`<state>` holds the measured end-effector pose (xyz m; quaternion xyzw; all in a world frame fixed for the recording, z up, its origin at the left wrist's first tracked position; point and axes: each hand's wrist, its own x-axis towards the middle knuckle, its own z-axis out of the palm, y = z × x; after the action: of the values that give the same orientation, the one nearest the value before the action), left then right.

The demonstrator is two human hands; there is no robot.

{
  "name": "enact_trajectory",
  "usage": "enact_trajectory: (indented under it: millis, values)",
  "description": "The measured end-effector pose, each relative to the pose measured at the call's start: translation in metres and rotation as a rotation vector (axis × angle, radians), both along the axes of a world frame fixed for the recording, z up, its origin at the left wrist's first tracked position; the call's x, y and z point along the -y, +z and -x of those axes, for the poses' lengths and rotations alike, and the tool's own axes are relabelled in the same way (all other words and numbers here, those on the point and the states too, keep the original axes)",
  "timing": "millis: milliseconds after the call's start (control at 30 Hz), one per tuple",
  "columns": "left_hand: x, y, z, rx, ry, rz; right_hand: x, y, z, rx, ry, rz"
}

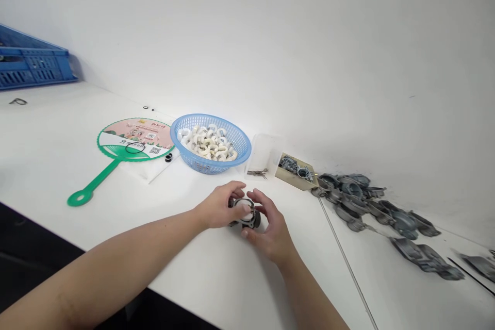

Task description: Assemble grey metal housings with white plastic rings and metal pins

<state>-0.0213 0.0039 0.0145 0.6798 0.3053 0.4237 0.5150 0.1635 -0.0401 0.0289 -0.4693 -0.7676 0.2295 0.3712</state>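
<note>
A small metal carburetor (pixel 252 223) is between my hands at the table's front middle, its open side up, with a pale float inside and a round black part on its right. My left hand (pixel 221 205) closes around its left side, the thumb pressed on the pale float. My right hand (pixel 273 229) curves around the right side, with the thumb near the front and fingers behind. The carburetor's underside is hidden. Beyond the hands stands a blue basket (pixel 181 153) filled with white C-shaped floats (pixel 211 144).
A green-handled fan (pixel 95 185) lies left with a black ring on it. A clear plastic box (pixel 263 147) and a tan box (pixel 292 178) of metal parts stand behind my hands. Grey metal bowls (pixel 356 203) spread to the right. A blue crate (pixel 38 64) sits far left.
</note>
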Motion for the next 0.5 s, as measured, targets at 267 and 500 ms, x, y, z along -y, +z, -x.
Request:
enact_trajectory:
  millis: [267,500]
  values:
    - [-0.018,-0.011,-0.005,0.118,0.207,0.119,-0.005,0.013,0.012,0.148,0.028,-0.009]
    - [-0.021,-0.022,-0.002,0.084,0.194,0.085,0.0,0.023,0.007,0.306,-0.036,0.079]
